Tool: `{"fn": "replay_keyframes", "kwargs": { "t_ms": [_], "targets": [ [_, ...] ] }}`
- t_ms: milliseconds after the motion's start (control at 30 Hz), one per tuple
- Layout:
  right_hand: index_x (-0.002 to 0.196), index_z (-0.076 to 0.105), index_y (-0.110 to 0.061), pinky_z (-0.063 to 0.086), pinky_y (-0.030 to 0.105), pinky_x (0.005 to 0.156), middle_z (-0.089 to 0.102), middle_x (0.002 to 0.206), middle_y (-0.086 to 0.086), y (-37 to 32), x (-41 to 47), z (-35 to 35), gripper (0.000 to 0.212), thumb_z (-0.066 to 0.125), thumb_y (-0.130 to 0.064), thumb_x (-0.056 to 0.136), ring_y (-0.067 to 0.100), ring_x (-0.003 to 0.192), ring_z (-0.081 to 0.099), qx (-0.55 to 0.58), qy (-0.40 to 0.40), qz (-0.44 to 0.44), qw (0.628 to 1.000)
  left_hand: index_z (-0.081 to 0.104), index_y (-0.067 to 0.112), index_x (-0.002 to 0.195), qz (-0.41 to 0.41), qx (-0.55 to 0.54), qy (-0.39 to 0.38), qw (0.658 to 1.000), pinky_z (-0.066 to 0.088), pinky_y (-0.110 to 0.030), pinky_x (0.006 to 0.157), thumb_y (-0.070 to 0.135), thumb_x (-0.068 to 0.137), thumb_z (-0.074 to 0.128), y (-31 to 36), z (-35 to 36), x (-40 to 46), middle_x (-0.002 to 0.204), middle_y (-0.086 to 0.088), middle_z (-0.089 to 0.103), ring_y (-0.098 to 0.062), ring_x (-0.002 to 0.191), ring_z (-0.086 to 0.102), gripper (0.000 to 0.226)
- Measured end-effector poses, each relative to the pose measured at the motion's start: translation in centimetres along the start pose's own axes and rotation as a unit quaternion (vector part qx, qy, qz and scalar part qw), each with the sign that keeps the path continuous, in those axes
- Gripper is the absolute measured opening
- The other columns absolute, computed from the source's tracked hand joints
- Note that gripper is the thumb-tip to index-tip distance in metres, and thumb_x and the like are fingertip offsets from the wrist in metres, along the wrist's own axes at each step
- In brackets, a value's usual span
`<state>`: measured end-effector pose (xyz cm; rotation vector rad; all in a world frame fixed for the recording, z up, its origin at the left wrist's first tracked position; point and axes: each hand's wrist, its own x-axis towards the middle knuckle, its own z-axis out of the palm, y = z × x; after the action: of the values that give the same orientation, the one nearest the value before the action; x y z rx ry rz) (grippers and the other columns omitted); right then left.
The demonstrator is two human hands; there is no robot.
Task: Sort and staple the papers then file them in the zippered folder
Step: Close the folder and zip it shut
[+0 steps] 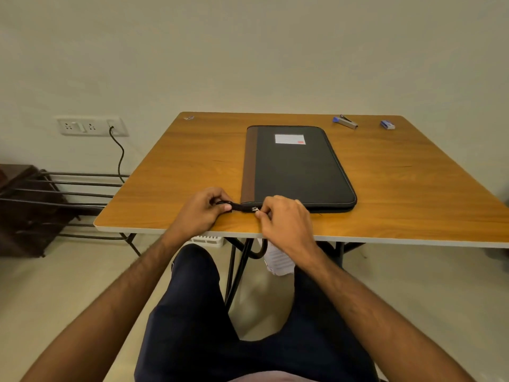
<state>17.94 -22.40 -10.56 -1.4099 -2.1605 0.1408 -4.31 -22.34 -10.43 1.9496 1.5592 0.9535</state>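
A dark grey zippered folder [297, 166] with a brown spine strip and a white label lies flat in the middle of the wooden table [176, 172]. At its near left corner a black zipper tail [237, 207] sticks out. My left hand [205, 212] pinches the end of that tail. My right hand [283, 219] pinches the metal zipper pull [254, 209] at the folder's near edge. A blue and metal stapler [345, 122] lies at the far right of the table. No loose papers are in sight.
A small blue staple box [387, 124] lies beyond the stapler near the far right corner. A small clip [189, 117] sits at the far left corner. Left of the table stand a metal rack [68, 188] and a wall socket [91, 126] with a cable.
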Motion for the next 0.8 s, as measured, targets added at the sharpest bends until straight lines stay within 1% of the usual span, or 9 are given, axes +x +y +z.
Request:
{"fn": "replay_keyframes", "kwargs": {
  "t_ms": [167,300,333,400,467,567,667,733,800],
  "targets": [
    [0.082,0.068,-0.024,0.051,0.034,0.075,0.062,0.077,-0.01,6.6,-0.6,-3.9,0.014,0.065,-0.032,0.093,0.013,0.074,0.06,-0.046,0.02,0.084,0.995,0.068,0.021,0.089,-0.049,0.042,0.059,0.996,0.042,-0.027,0.073,0.012,0.091,0.068,-0.8,0.1,0.7,0.09,0.003,0.067,-0.015,0.088,0.059,0.009],
    [0.082,0.067,-0.024,0.045,0.029,0.065,0.062,0.076,-0.009,12.7,-1.5,-7.5,0.013,0.069,-0.031,0.093,0.013,0.074,0.06,-0.041,0.016,0.167,0.985,0.063,0.034,0.084,-0.065,0.089,0.067,0.992,0.047,-0.046,0.091,0.019,0.091,0.068,-0.8,-0.2,1.2,0.089,0.013,0.064,-0.016,0.093,0.06,0.018],
    [0.08,0.067,-0.024,0.044,0.029,0.066,0.063,0.081,-0.008,13.8,-1.4,-8.0,0.014,0.071,-0.031,0.092,0.014,0.077,0.06,-0.014,0.009,0.176,0.984,0.061,0.037,0.083,-0.063,0.106,0.066,0.99,0.046,-0.049,0.093,0.02,0.091,0.068,-0.8,-0.2,1.4,0.088,0.016,0.063,-0.016,0.094,0.06,0.02],
    [0.074,0.064,-0.023,0.047,0.033,0.078,0.061,0.099,-0.005,15.1,-0.7,-8.5,0.018,0.075,-0.026,0.088,0.015,0.093,0.059,0.017,-0.008,0.146,0.989,0.058,0.041,0.084,-0.055,0.143,0.059,0.987,0.045,-0.052,0.094,0.023,0.092,0.066,-0.3,-0.2,1.6,0.093,0.014,0.062,-0.015,0.098,0.059,0.022],
    [0.068,0.06,-0.023,0.043,0.033,0.092,0.056,0.118,-0.002,15.2,0.1,-8.5,0.024,0.077,-0.019,0.085,0.014,0.11,0.053,0.032,-0.032,0.099,0.994,0.056,0.04,0.098,-0.037,0.209,0.046,0.976,0.042,-0.049,0.096,0.021,0.092,0.063,0.4,-0.2,2.0,0.108,0.009,0.058,-0.016,0.107,0.055,0.021],
    [0.065,0.055,-0.024,0.038,0.027,0.095,0.054,0.129,0.001,15.4,0.4,-8.4,0.03,0.074,-0.013,0.086,0.014,0.124,0.051,0.069,-0.049,0.065,0.994,0.049,0.033,0.127,0.053,0.256,0.012,0.965,0.03,-0.043,0.098,0.018,0.086,0.058,3.3,0.6,2.8,0.135,0.005,0.045,-0.016,0.128,0.04,0.045],
    [0.066,0.055,-0.024,0.038,0.028,0.1,0.054,0.127,0.0,15.7,0.2,-8.1,0.03,0.073,-0.011,0.086,0.011,0.131,0.047,0.104,-0.036,0.062,0.992,0.038,0.035,0.144,0.155,0.285,-0.102,0.94,0.02,-0.049,0.111,0.04,0.087,0.051,7.1,4.0,3.5,0.158,0.009,0.025,-0.013,0.144,0.023,0.058],
    [0.065,0.054,-0.025,0.041,0.03,0.102,0.054,0.127,-0.001,15.5,0.1,-7.7,0.031,0.073,-0.011,0.085,0.011,0.131,0.047,0.112,-0.02,0.065,0.991,0.028,0.033,0.152,0.158,0.325,-0.143,0.921,0.017,-0.051,0.118,0.054,0.094,0.045,8.5,7.5,4.2,0.164,0.009,0.015,-0.014,0.149,0.017,0.064],
    [0.065,0.054,-0.027,0.041,0.029,0.102,0.054,0.128,-0.001,15.3,0.1,-7.4,0.032,0.072,-0.01,0.085,0.012,0.13,0.049,0.12,-0.012,0.063,0.991,0.023,0.034,0.155,0.129,0.331,-0.133,0.925,0.014,-0.054,0.12,0.059,0.097,0.041,9.5,10.6,5.3,0.165,0.008,0.014,-0.018,0.152,0.014,0.066]
  ]
}}
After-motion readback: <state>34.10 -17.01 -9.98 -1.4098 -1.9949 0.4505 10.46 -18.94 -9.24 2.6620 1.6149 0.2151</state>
